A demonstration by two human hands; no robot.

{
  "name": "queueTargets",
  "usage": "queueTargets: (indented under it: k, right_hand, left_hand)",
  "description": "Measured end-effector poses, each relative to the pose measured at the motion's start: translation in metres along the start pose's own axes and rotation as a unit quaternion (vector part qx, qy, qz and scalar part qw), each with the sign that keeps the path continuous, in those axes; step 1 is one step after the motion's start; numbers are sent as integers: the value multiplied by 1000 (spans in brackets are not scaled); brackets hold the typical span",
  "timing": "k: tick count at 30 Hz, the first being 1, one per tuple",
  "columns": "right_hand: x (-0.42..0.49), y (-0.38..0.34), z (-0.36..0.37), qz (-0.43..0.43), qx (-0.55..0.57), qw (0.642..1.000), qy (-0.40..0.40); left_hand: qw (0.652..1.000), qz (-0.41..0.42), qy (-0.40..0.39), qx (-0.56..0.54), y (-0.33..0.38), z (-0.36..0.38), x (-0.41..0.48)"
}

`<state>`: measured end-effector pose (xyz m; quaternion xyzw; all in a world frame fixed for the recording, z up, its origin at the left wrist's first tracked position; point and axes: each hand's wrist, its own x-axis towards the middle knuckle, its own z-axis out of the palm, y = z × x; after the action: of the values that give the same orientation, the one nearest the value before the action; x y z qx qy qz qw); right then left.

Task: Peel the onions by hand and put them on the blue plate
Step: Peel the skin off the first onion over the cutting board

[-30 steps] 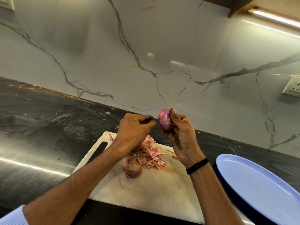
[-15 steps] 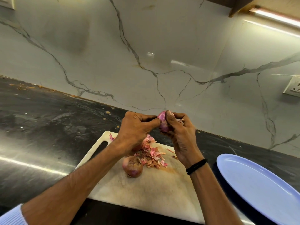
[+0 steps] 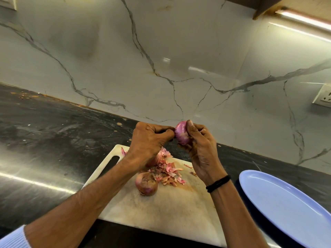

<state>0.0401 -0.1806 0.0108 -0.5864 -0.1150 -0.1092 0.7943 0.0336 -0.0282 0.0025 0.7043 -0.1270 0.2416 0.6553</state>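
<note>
A purple, mostly peeled onion (image 3: 181,133) is held up above the white cutting board (image 3: 166,210) by my right hand (image 3: 200,151), thumb on its top. My left hand (image 3: 148,140) has its fingertips pinched against the onion's left side. An unpeeled brown-red onion (image 3: 146,183) lies on the board below, beside a heap of pink onion skins (image 3: 168,171). Another onion (image 3: 155,159) is partly hidden under my left hand. The blue plate (image 3: 290,208) sits at the right with nothing on it.
The board lies on a dark, glossy countertop (image 3: 44,140) that ends at a marble-patterned wall (image 3: 161,51). A wall socket (image 3: 322,97) is at the far right. A black band (image 3: 217,183) circles my right wrist.
My left fingers moved in from a small gap to pinch the onion's side. My right hand turned the onion a little, so more of its purple surface shows now.
</note>
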Motion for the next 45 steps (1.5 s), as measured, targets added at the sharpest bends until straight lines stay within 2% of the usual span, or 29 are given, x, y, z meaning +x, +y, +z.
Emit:
queueTargets:
  k: [8, 17, 19, 23, 28, 35, 45]
  right_hand:
    - [0, 0, 0, 27, 39, 999, -5]
    - [0, -2, 0, 54, 82, 995, 17]
    - [0, -2, -1, 53, 73, 996, 15]
    - [0, -1, -2, 42, 51, 998, 2]
    - [1, 1, -3, 26, 33, 999, -13]
    - [2, 5, -3, 25, 22, 999, 1]
    - [1, 10, 0, 34, 71, 997, 5]
  left_hand:
    - [1000, -6, 22, 16, -3, -1, 2]
    - [992, -37, 90, 76, -5, -7, 2]
    - [995, -38, 79, 54, -3, -7, 2]
    - [998, -53, 7, -41, 2, -3, 1]
    - [997, -43, -36, -47, 1, -1, -1]
    - [998, -37, -45, -30, -2, -1, 2]
    - [999, 42, -5, -2, -4, 2, -4]
